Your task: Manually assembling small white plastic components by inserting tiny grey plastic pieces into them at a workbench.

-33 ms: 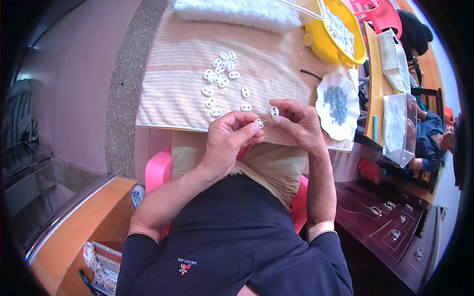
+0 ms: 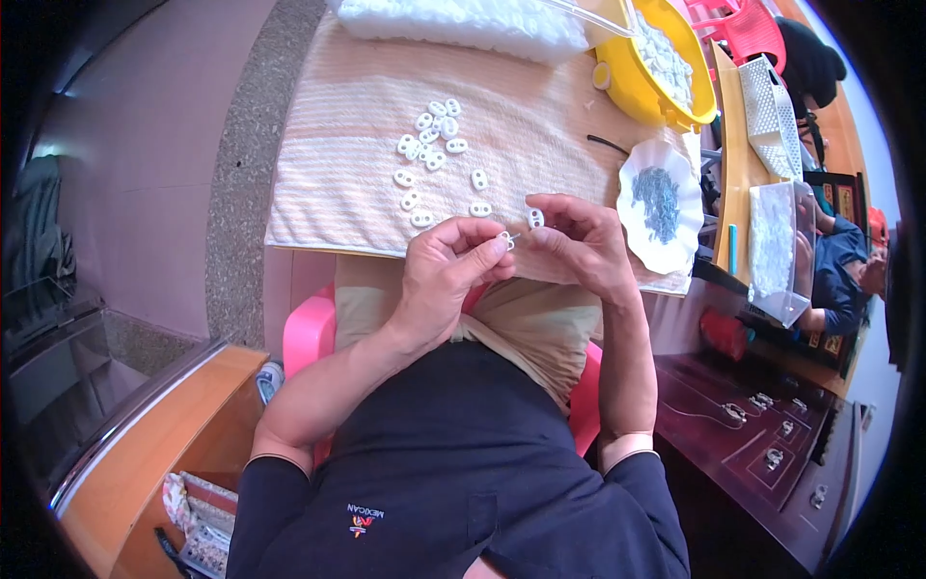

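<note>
The left hand pinches a small white oval piece between thumb and fingertips, its grip closed tight on it, just past the near edge of the table, over the person's lap. The right hand meets it from the other side, its grip also closed, holding a second white oval piece at the fingertips; something thin seems to run between the two pieces, but it is too small to make out.

The table is covered with a pale striped cloth. A loose scatter of white oval pieces lies around the middle of it, the nearest ones just beyond the hands. Toward the right edge sits a white fluted dish with a heap of small dark grey bits. At the far right corner stands a yellow bowl filled with white pieces, and a clear bag of white material lies along the far edge. A thin black strip lies between bowl and dish. The person sits on a pink plastic chair.
</note>
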`<act>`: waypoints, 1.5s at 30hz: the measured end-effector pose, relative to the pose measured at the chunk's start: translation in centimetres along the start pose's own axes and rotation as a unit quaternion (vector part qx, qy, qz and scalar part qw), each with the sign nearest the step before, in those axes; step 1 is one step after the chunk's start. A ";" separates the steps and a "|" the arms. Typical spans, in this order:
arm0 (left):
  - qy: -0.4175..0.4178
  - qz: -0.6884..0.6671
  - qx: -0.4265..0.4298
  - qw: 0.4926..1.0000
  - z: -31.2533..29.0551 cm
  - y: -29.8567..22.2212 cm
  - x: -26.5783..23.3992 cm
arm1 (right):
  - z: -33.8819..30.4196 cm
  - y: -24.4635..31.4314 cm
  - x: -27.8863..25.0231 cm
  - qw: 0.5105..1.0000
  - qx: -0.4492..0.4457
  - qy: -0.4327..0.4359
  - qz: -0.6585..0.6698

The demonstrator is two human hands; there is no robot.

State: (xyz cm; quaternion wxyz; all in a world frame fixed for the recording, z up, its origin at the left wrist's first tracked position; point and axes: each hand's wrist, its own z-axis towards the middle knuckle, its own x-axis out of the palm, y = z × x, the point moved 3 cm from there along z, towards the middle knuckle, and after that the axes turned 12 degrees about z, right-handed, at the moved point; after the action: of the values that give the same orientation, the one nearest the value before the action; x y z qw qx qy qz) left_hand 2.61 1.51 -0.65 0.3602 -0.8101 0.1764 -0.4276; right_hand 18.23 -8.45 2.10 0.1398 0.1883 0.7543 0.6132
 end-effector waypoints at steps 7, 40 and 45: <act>0.001 0.002 0.000 1.000 0.1 0.1 -0.1 | -0.2 -0.4 0.1 0.999 0.000 0.023 0.042; 0.013 0.024 -0.007 1.000 0.2 0.3 0.0 | -1.0 -0.8 1.3 0.991 0.035 0.040 0.123; 0.012 0.025 -0.008 1.000 0.2 0.4 0.0 | -1.0 -0.8 1.5 0.987 0.029 0.027 0.155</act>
State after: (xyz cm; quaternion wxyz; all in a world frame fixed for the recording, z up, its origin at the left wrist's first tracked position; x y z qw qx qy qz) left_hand 2.77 1.35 -0.99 0.3621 -0.8034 0.2047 -0.4261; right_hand 16.39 -8.78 1.52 0.0167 0.2901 0.7369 0.6104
